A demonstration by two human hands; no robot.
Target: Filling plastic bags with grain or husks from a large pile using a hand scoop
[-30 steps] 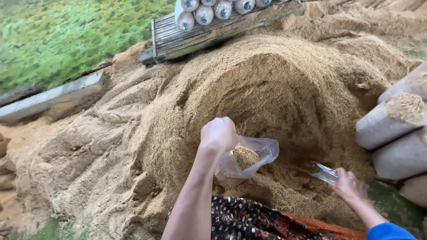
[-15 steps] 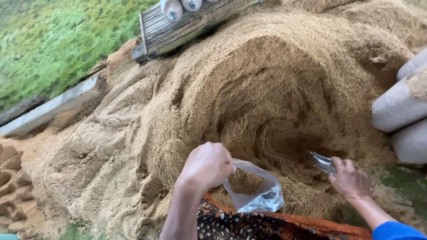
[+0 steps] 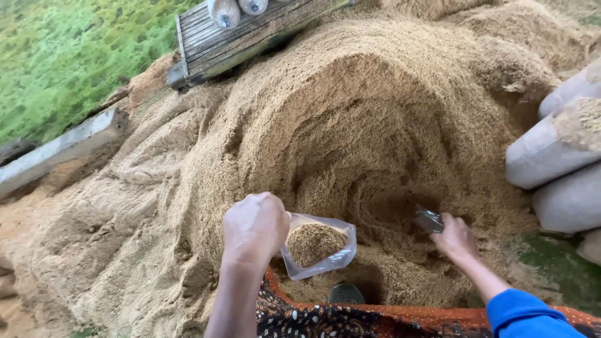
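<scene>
The left hand [image 3: 255, 228] is closed in a fist around the rim of a clear plastic bag [image 3: 319, 251], holding it open and up off the pile. The bag sits just in front of the person, low in the middle of the view, and it has a heap of brown sawdust inside. The right hand [image 3: 456, 239] is closed around a small shiny scoop [image 3: 429, 220], which points into a dug-out hollow in the big sawdust pile [image 3: 350, 125]. The scoop is near the bag but not touching it. The pile is tan and crumbly and fills most of the view. At the top of the pile lies a grey wooden board [image 3: 244, 34] with 2 round white things [image 3: 238, 9] resting on it. On the right side are fat grey sacks [image 3: 557, 163], stacked one on another, and 1 has sawdust spilled on top. On the left there is green grass [image 3: 69, 56] and a long pale plank [image 3: 59, 150] lying at the edge of the pile. The person wears a blue sleeve [image 3: 523, 313] on the right arm and a dark patterned cloth [image 3: 350, 319] with an orange edge over the lap.
</scene>
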